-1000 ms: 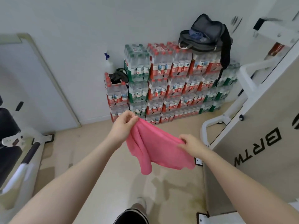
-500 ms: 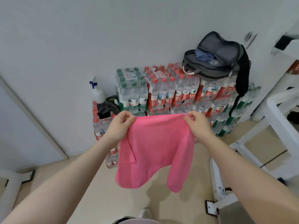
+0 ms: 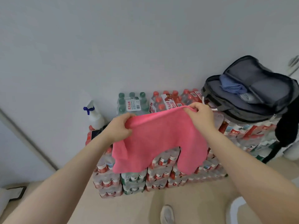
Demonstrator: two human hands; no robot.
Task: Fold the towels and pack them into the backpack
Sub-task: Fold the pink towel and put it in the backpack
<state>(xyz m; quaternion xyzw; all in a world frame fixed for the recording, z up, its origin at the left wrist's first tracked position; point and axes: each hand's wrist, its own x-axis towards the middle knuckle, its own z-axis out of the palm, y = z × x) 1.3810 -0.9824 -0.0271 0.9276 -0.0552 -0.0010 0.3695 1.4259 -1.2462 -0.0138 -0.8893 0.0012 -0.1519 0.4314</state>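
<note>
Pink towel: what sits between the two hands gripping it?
In the head view, only the pink towel's taut top edge spans from the left hand to the right hand; bottled-water packs stand behind.

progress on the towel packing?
Done: a folded blue towel already lies in the open backpack. In hand: left hand and right hand hold the pink towel by its top edge, unfolded. Left: fold it and pack it.
</note>
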